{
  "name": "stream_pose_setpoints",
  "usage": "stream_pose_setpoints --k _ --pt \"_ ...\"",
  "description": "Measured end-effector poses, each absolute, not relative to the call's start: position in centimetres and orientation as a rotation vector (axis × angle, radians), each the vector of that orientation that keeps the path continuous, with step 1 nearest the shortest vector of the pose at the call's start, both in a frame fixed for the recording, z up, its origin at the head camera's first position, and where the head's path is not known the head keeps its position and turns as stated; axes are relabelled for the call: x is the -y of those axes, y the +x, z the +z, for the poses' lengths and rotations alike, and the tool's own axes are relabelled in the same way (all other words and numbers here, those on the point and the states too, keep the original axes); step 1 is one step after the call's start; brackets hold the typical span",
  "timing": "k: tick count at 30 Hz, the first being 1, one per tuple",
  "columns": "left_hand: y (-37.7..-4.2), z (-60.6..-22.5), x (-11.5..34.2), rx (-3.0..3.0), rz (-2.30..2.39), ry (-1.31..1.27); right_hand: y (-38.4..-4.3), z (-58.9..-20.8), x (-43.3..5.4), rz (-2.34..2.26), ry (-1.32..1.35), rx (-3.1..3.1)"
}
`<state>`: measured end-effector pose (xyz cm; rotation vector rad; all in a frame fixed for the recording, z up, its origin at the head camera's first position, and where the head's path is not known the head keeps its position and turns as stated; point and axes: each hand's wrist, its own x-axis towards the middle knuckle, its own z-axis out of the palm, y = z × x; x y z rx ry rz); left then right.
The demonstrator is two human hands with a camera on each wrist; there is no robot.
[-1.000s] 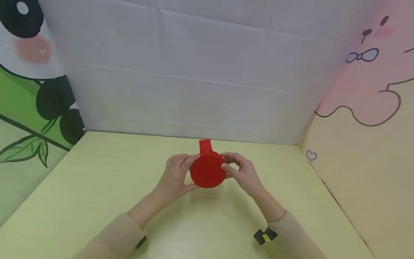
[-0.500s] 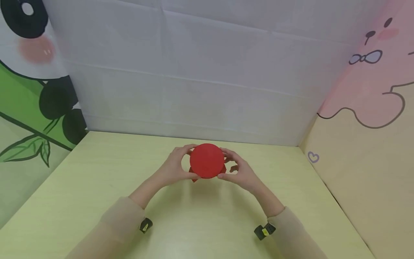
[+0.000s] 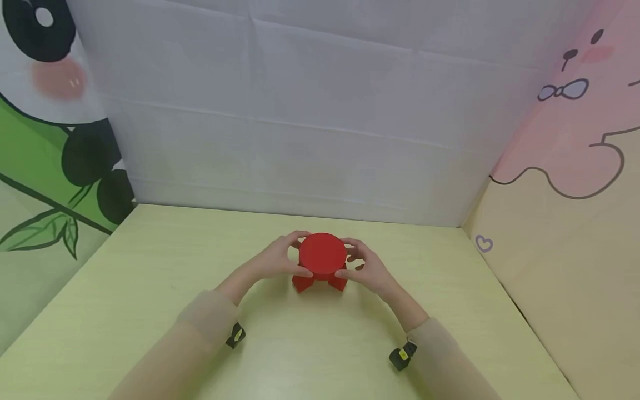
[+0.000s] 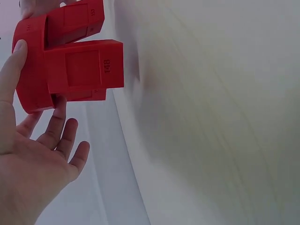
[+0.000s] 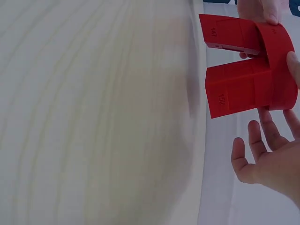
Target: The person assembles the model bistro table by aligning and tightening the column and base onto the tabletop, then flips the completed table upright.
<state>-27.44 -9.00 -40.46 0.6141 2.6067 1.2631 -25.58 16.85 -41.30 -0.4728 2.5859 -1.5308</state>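
A red stool-shaped piece (image 3: 322, 253) is held between both hands over the table, its smooth round top facing up. Several blocky legs (image 4: 84, 68) stick out beneath it, with small raised numbers on their sides. My left hand (image 3: 276, 261) grips the left edge of the disc, thumb at the near side and fingers round the far side. On the opposite edge, my right hand (image 3: 370, 272) grips it the same way. In the right wrist view, two legs (image 5: 240, 86) point toward the table, with the other fingers curling loosely below the disc.
The pale wood-grain table (image 3: 320, 344) spreads in front. A white cloth backdrop (image 3: 300, 111) rises behind it, with a panda-patterned panel (image 3: 55, 139) on the left and a pink cartoon panel (image 3: 570, 133) on the right. Black wrist cameras (image 3: 402, 355) hang at the sleeves.
The piece has turned from leg upward behind the disc to top up with legs down, and has come lower. My right hand has shifted its grip to the disc's edge.
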Motion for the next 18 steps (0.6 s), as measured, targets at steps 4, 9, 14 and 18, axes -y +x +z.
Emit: stream_pose_setpoints --k 4,9,14,18 --pt "-28.0 -41.1 9.0 -2.563 1.278 0.581 -26.3 -42.1 -17.0 -1.534 -0.426 -2.530" --pt "-28.2 -41.5 8.9 -2.539 1.284 0.552 -26.8 -42.5 -17.0 -1.547 -0.383 -2.468" --pt "-28.3 -41.4 8.8 -2.554 1.248 0.558 -26.9 -42.3 -17.1 -1.518 -0.391 -2.453" --pt "-27.7 -40.4 9.1 -2.655 1.132 0.611 -26.3 -41.1 -17.4 -1.423 -0.472 -2.539"
